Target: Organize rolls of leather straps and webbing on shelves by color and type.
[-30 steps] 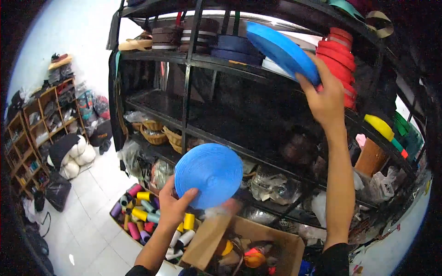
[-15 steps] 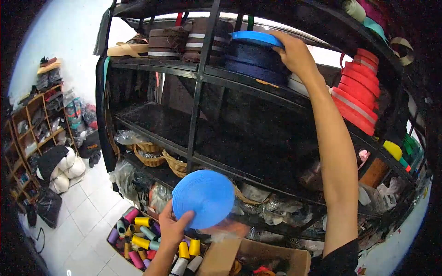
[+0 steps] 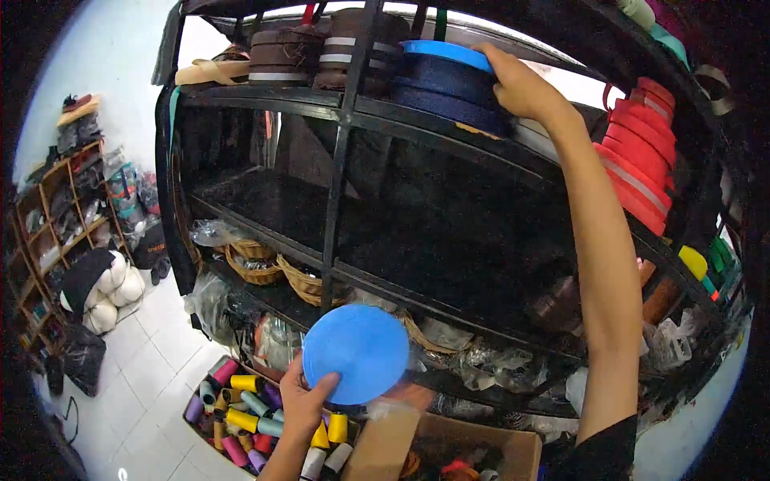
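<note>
My left hand (image 3: pixel 305 401) is closed on a flat light blue roll of webbing (image 3: pixel 357 354), its thumb on the face toward me and the other fingers mostly behind it. Up on the top shelf, my right hand (image 3: pixel 525 88) grips the right edge of another light blue webbing roll (image 3: pixel 445 54). That roll lies flat on a stack of navy webbing rolls (image 3: pixel 449 98); its far side and some of my right fingers are hidden.
Brown webbing rolls (image 3: pixel 282 58) sit left of the shelf post (image 3: pixel 346 152), and red rolls (image 3: pixel 642 152) are piled at right. Wicker baskets (image 3: pixel 255 264) and plastic bags fill the lower shelf. Below stand thread cones (image 3: pixel 245 421) in a box and an open cardboard carton (image 3: pixel 481 433).
The upper blue roll now looks more level on the navy stack, with my right hand still at its edge. The view has shifted slightly; my left hand keeps its roll.
</note>
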Demonstrator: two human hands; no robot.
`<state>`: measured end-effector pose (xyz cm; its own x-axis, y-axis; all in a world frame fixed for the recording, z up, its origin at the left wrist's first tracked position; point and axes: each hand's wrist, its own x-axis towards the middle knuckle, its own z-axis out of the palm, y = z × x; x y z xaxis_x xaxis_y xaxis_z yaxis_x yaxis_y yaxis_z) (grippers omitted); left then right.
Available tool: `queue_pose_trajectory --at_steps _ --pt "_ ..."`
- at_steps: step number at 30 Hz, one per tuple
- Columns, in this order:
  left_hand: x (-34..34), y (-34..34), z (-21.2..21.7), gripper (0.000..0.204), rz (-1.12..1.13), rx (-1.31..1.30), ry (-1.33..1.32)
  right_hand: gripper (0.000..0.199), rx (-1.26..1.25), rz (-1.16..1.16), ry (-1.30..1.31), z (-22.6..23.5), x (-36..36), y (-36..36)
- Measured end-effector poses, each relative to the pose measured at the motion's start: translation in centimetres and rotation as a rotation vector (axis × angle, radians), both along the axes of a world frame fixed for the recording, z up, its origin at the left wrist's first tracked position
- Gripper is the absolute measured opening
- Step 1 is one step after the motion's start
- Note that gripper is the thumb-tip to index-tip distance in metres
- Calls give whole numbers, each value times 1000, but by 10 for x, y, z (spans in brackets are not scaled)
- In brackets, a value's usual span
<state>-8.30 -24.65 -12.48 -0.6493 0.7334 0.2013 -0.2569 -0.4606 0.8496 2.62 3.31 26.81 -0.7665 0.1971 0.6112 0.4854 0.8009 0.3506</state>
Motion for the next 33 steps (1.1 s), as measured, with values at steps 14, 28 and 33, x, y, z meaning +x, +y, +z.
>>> queue_pose_trajectory --at_steps 14,28,33 --pt "-26 8 70 48 -40 100 432 48 -775 516 -25 -131 63 -128" --pt "-48 93 342 46 865 847 1540 33 382 462 554 -22 71 -93" --pt "-56 130 376 50 662 715 1607 32 579 459 587 12 54 -48"
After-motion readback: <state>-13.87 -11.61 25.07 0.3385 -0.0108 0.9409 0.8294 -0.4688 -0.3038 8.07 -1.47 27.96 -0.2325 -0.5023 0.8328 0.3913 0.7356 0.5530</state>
